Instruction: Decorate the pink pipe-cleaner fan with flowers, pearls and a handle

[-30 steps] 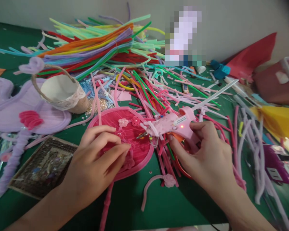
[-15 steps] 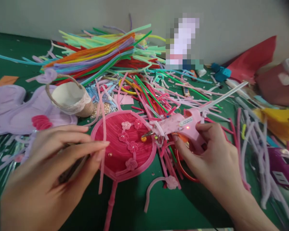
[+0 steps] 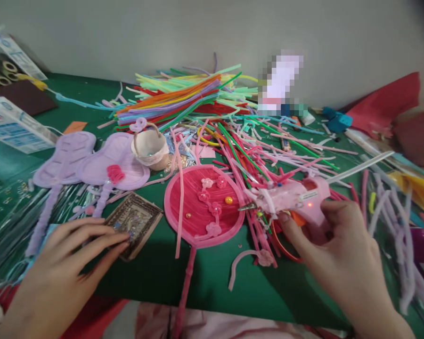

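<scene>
A round pink fan [image 3: 203, 207] with small pink flowers and beads lies on the green table [image 3: 212, 278]. My right hand [image 3: 339, 256] grips a pink glue gun [image 3: 293, 200], whose metal tip points left at the fan's right edge. My left hand [image 3: 61, 261] hovers at the lower left with its fingers stretched out, fingertips on a small brown box of beads [image 3: 134, 221]. Nothing is held in it.
A heap of coloured pipe cleaners [image 3: 198, 99] fills the back. A purple butterfly piece [image 3: 88, 162] and a small lace-trimmed basket [image 3: 150, 148] lie left of the fan. A curved pink stem with a flower [image 3: 249, 261] lies near the front edge. Red paper [image 3: 385, 96] sits at the back right.
My left hand left the fan and moved down and left to the bead box. The view pulled back and tilted up. The glue gun stays beside the fan.
</scene>
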Available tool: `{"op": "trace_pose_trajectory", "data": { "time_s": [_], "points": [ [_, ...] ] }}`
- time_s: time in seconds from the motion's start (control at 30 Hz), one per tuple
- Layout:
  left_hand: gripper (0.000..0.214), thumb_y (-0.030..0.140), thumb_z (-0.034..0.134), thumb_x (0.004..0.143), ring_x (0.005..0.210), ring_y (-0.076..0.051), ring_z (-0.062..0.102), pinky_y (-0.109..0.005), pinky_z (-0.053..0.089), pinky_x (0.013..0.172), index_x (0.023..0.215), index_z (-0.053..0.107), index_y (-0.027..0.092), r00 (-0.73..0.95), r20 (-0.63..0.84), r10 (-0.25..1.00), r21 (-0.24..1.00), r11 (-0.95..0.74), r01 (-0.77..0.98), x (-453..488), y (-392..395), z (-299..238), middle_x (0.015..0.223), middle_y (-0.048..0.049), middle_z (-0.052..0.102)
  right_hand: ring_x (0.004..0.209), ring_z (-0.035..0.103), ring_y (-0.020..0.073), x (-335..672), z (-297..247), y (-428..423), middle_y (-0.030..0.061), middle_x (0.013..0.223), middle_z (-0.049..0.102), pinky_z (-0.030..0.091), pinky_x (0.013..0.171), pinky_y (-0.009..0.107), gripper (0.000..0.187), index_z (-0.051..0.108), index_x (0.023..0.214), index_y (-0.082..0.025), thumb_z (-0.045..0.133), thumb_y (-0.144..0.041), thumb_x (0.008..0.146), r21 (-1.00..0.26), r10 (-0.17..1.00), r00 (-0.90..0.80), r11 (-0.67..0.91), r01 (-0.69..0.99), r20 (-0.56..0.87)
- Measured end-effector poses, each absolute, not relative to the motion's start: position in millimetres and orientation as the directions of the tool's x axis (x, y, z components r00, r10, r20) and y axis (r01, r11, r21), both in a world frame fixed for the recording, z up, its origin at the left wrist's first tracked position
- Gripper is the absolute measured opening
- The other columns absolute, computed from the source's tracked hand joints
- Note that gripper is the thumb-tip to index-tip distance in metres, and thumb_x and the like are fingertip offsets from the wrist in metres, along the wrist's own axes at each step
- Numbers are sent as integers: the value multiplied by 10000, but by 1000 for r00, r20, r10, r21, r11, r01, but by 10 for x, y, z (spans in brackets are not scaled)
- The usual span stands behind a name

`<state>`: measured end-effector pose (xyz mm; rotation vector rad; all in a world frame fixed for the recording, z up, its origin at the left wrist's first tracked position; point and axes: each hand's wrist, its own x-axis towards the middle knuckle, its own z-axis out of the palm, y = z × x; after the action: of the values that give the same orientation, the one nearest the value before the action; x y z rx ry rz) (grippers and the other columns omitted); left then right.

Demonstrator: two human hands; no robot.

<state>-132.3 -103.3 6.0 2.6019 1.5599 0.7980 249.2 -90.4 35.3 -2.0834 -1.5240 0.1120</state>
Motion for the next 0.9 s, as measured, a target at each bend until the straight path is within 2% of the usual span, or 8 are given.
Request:
{"op": "trace_pose_trajectory", "data": {
  "time_s": [0.13,0.23,0.27,0.37,0.5,0.7,0.9],
  "points": [
    [170,256,506,966,883,-220,632,-419,523,815,927,658,320,392,442,807,191,-512,838,-1142,-998,207,834,37,697,377,454,153,2418,333,-928,-73,537,464,337,378,266,518,404,866,-266,631,-696,690,-488,913,349,-210,847,213],
    [123,298,552,959,867,-212,634,-411,522,820,932,672,289,369,480,796,205,-511,835,-895,-904,295,862,4,689,379,450,153,2385,335,-893,-77,530,453,329,374,265,518,400,856,-266,643,-690,682,-494,910,354,-212,843,214],
    [109,268,571,950,925,-214,634,-400,523,838,942,680,276,357,478,803,235,-508,829,-786,-846,306,899,-8,687,382,448,152,2382,337,-877,-77,532,453,326,376,263,518,398,861,-266,644,-687,685,-495,905,360,-213,843,225],
    [130,208,611,923,988,-214,609,-379,526,881,1002,713,227,416,469,779,313,-587,747,-455,-601,260,936,-40,676,390,448,143,2390,353,-812,-77,546,460,323,385,253,501,388,876,-264,649,-659,710,-485,901,361,-210,849,242],
    [213,249,606,930,1020,-233,572,-419,526,902,1101,710,175,484,464,742,345,-655,673,-215,-311,112,956,-72,673,386,443,137,2401,383,-653,-92,533,425,319,380,242,466,377,878,-266,655,-608,729,-452,932,281,-154,879,229],
    [201,222,618,911,1034,-247,561,-432,520,898,1088,708,187,518,454,725,346,-679,648,-171,-245,35,938,-64,663,443,443,126,2351,318,-400,-61,636,475,325,419,251,429,381,902,-260,652,-557,754,-387,949,127,-6,922,289],
    [202,210,653,884,1042,-261,550,-455,511,917,1077,704,181,539,448,713,334,-693,639,-152,-230,0,951,-73,647,445,431,138,2375,267,-404,-49,634,479,313,430,269,436,377,897,-267,634,-593,765,-407,948,191,-74,910,254]
  ]
}}
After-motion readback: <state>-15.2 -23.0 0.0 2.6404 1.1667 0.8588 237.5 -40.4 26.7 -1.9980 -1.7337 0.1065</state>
